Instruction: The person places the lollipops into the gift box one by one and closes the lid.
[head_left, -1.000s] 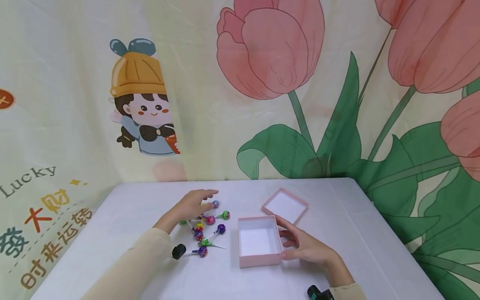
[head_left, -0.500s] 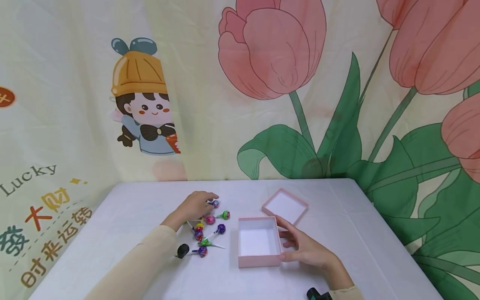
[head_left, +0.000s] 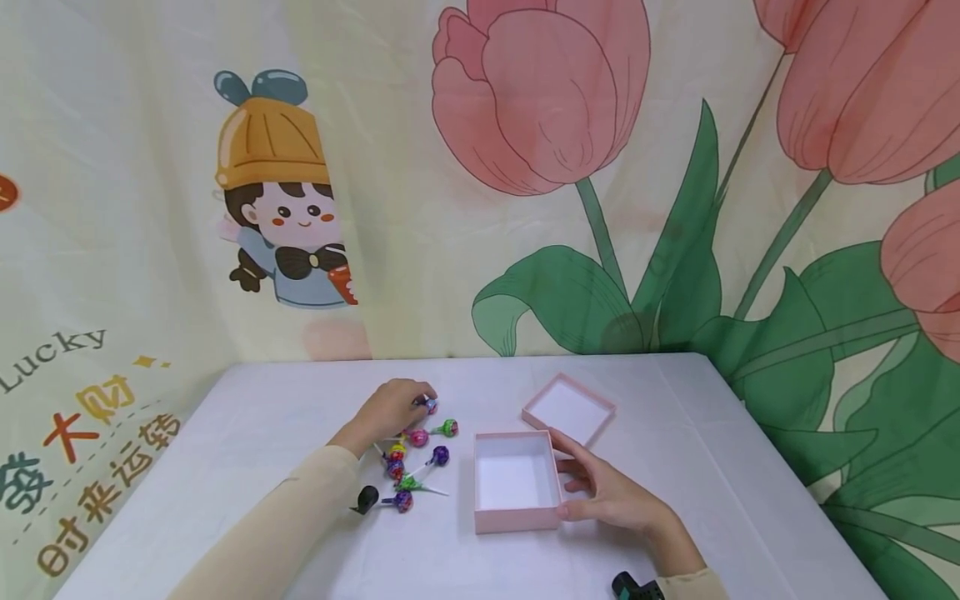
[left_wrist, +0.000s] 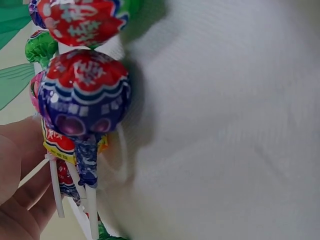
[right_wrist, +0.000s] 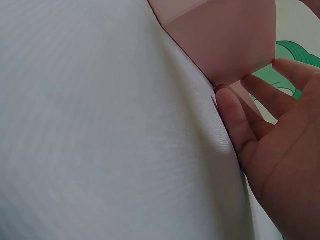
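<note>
In the head view my left hand (head_left: pixel 392 410) reaches to the far side of a loose group of lollipops. Its fingers curl down and pinch the stick end of a blue-wrapped lollipop (head_left: pixel 431 406), whose round head shows past the fingertips. A lollipop with a red and purple wrapper (left_wrist: pixel 85 95) fills the front of the left wrist view. My right hand (head_left: pixel 611 490) rests against the right side of an open pink box (head_left: pixel 517 522) with a white inside. Fairly straight fingers touch its edges, with the thumb (right_wrist: pixel 231 107) low at a corner.
Several lollipops lie nearer, among them a pink one (head_left: pixel 417 437), a green one (head_left: pixel 449 427) and a purple one (head_left: pixel 440 455). Behind the box lies its pink-rimmed lid (head_left: pixel 568 408), inside upward. A white cloth (head_left: pixel 450 567) covers the table, and a printed curtain hangs behind.
My left hand has lowered onto the far lollipop, its extended fingers curling down around the stick end. The right hand and the box stay in place.
</note>
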